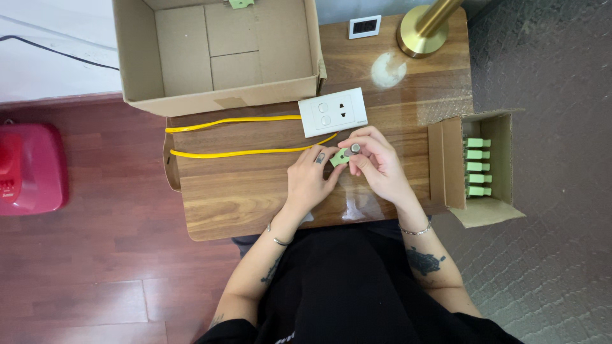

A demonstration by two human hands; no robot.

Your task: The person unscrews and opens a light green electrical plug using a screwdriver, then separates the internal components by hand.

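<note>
My left hand [309, 181] and my right hand [377, 162] meet over the wooden table [255, 191], both gripping a small green connector [339, 157] with a grey metal end under my right fingers. A yellow cable [242, 152] runs from the left edge of the table toward my left fingertips; a second yellow strand [229, 121] lies just behind it. A white wall socket plate [333, 112] with two round buttons and an outlet lies flat just beyond my hands.
A large open cardboard box [217, 51] stands at the back left, with a green piece at its far rim. A small open carton [475, 167] with several green connectors sits at the right. A brass lamp base [422, 30] and a small white display [364, 27] stand at the back. A red object [29, 167] is on the floor, left.
</note>
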